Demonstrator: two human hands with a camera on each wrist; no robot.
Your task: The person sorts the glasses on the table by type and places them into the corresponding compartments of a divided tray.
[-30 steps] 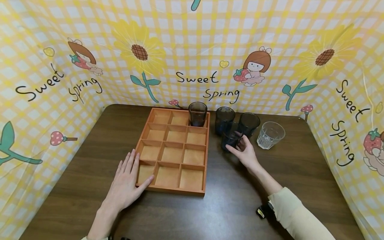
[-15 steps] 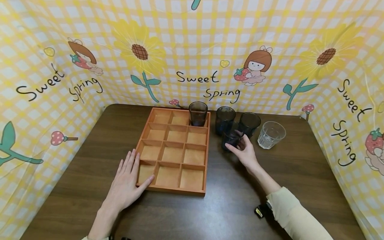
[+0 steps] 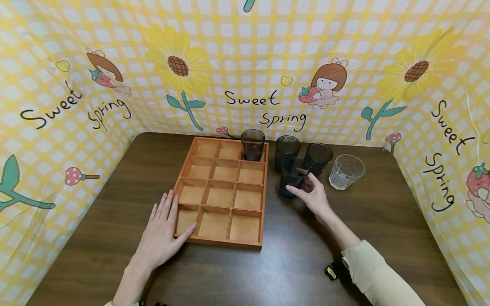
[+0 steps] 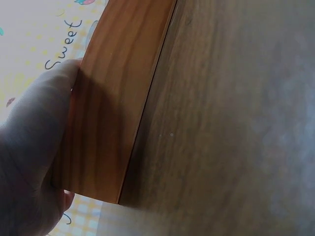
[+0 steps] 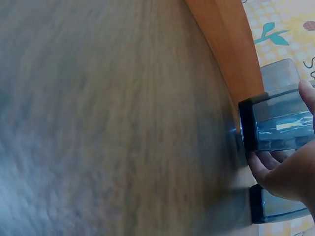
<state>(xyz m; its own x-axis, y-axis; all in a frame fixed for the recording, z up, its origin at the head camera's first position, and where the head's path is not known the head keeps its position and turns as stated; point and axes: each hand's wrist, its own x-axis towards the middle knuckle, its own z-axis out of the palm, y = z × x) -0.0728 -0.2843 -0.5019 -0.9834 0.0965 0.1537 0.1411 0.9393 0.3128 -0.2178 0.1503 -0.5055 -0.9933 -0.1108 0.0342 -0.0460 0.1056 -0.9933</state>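
My right hand (image 3: 317, 199) grips a dark tinted drinking glass (image 3: 289, 183) between thumb and fingers, just right of the wooden tray. In the right wrist view this glass (image 5: 278, 123) has its thick base near the tray's side wall (image 5: 231, 44). My left hand (image 3: 158, 236) rests against the front-left corner of the divided wooden tray (image 3: 263, 204), its fingers straight along the left side and the thumb over the front-left compartment. Another dark glass (image 3: 252, 146) stands in the tray's back-right compartment.
Two more dark glasses (image 3: 288, 146) (image 3: 320, 155) stand on the table right of the tray, behind the held one. Farther right is a clear faceted glass (image 3: 346, 172). A yellow checked cloth (image 3: 245, 63) hangs along the table's back and sides.
My right hand has shifted the held glass slightly to the left and towards me, with its base swung out a little. The left hand and tray have stayed put.
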